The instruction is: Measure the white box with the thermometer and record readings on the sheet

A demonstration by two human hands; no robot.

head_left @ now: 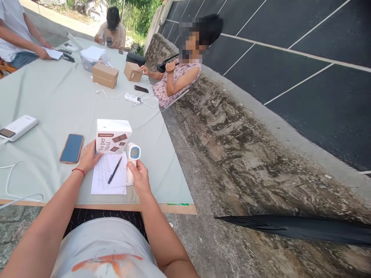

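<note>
My right hand (139, 175) is closed around the handle of a white infrared thermometer (134, 151), whose small grey screen with a blue rim faces me. My left hand (89, 156) grips the lower left corner of a white and brown "Super Meal" box (113, 135), thumb at its front and fingers along its side. The box stands upright on the table. In front of it lie sheets of paper (100, 181) with rows of writing, and a black pen (115, 170) rests on them. Left of my left hand is a phone (72, 148) in an orange case.
On the cloth-covered table (49, 104) are a white power bank (19, 127), cables, a power strip (132, 98), a dark phone (141, 88), two cardboard boxes (105, 75) and a plastic bin (92, 63). Several people are around it. A stone ledge (232, 143) runs along the right.
</note>
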